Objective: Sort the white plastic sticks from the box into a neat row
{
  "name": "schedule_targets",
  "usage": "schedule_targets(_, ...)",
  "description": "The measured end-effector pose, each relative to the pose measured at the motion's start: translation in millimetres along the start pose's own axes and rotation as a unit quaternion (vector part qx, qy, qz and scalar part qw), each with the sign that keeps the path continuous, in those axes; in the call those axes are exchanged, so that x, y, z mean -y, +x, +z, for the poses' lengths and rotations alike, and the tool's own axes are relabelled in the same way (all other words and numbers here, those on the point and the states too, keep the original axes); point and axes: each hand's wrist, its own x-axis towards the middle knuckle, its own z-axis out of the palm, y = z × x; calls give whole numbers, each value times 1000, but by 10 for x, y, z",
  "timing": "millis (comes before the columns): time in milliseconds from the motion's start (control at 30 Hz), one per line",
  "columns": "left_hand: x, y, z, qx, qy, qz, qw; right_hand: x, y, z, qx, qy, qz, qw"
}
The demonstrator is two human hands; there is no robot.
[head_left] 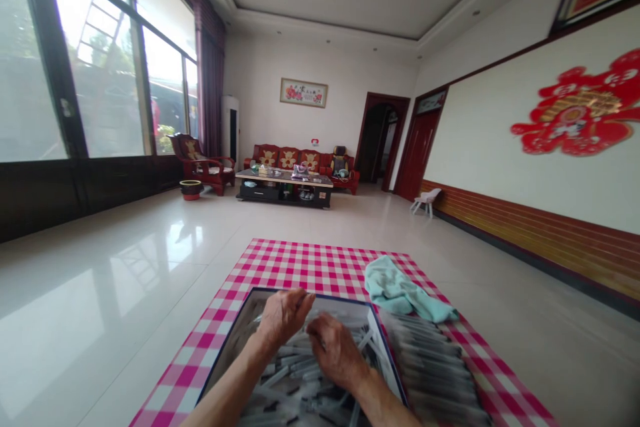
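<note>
Both hands are over a shallow box [320, 296] with a dark blue rim, filled with many loose, slim, clear-and-dark tube-like pieces [285, 373]. My left hand [286, 313] is closed above the box's far side, its fingers curled together. Just right of it and a little lower, my right hand [336, 347] is closed too, fingertips pinched toward the left hand. Whatever lies in the fingers of either hand is too small or hidden to make out. Right of the box, a blurred row of similar dark-and-clear slim pieces [435, 367] lies side by side.
A pink-and-white checked tablecloth [300, 260] covers the table under the box. A mint-green cloth [400, 287] lies crumpled at the far right. Farther off stand a low coffee table [285, 190], a wooden sofa [287, 157], an armchair [203, 163] and a small pink chair [427, 201].
</note>
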Motion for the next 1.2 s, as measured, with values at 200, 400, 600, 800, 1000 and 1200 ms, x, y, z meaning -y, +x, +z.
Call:
schedule_targets(200,75,-45,112,-3,15,27,1000,94,-36,-91,23,-49,-21,998)
schedule_targets(400,134,-42,60,-12,30,18,999,326,-256,-147,157,12,-108,982)
schedule_targets(600,109,-63,111,-10,33,23,999,240,-328,-26,192,18,-115,975)
schedule_targets(800,-111,-98,-273,1,9,19,1000,177,-128,11,192,-55,-63,978)
schedule_targets(1000,-374,-206,-500,60,-19,27,998,173,-173,-192,176,-43,24,983)
schedule_targets(1200,-309,-254,-314,97,29,40,994,386,-311,-326,206,53,99,972)
